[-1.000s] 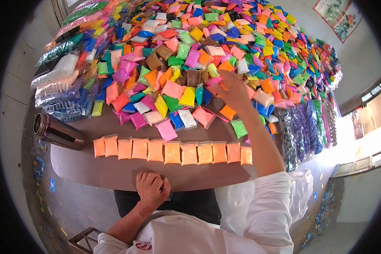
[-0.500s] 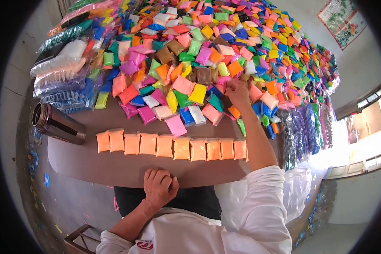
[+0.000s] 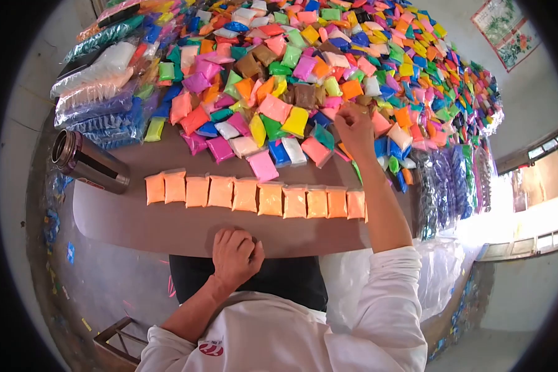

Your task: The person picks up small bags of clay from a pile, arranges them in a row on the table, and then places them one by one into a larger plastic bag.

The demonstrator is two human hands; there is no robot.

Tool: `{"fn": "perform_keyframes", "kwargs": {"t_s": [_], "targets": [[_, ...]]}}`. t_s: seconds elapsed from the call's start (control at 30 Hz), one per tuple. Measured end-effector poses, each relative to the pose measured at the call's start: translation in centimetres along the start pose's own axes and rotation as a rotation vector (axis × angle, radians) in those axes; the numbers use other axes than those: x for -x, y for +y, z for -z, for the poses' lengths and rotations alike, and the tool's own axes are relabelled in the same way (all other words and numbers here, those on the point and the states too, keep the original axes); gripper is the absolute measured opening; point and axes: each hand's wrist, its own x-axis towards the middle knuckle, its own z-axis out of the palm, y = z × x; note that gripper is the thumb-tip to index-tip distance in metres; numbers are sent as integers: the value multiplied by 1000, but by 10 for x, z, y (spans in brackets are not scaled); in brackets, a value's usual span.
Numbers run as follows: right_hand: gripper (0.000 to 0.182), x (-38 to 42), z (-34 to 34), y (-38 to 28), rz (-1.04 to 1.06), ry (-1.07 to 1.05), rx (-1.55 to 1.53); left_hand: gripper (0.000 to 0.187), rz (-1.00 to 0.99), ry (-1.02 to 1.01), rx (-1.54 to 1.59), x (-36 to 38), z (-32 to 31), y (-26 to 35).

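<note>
Along the front of the brown table lies a row of light-orange packets (image 3: 270,199), side by side in clear wrappers. My left hand (image 3: 237,255) rests in a loose fist at the table's near edge, below the row, with nothing visible in it. On the right, my right hand (image 3: 355,129) reaches into the front of a big heap of colourful packets (image 3: 294,121). Its fingers are bent and pressed together; whatever they grip, if anything, is hidden. Pink, teal and peach packets lie close around that hand.
A dark metal flask (image 3: 93,162) lies tilted at the table's left. Stacked clear bags of packets (image 3: 96,108) stand behind it, and more filled bags (image 3: 446,186) stand at the right. A wooden stool (image 3: 119,340) is on the floor, lower left.
The whole view has shifted slightly, so the table sits higher in it. My right hand stays at the heap with its fingers turned a little; my left fist keeps its place.
</note>
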Motion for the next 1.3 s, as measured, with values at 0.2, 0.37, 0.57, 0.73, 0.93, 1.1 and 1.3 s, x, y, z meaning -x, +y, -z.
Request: {"fn": "perform_keyframes", "kwargs": {"t_s": [0.2, 0.37, 0.57, 0.73, 0.93, 1.1, 1.3], "targets": [[28, 52, 0, -33, 167, -332, 322, 17, 9, -37, -2, 2, -1, 0], [18, 43, -11, -13, 304, -179, 522, 17, -2, -34, 2, 2, 1, -1], [14, 26, 15, 19, 313, -50, 647, 17, 13, -23, 25, 3, 1, 0], [12, 18, 33, 6, 143, 48, 486, 17, 16, -33, 24, 3, 0, -1], [33, -3, -9, -31, 353, 135, 344, 17, 6, -42, -1, 3, 0, 1], [49, -34, -70, -31, 415, 17, 272, 18, 0, -31, 5, 2, 1, 1], [49, -15, -101, -54, 537, -27, 34, 17, -24, -33, -24, -3, 1, 3]]}}
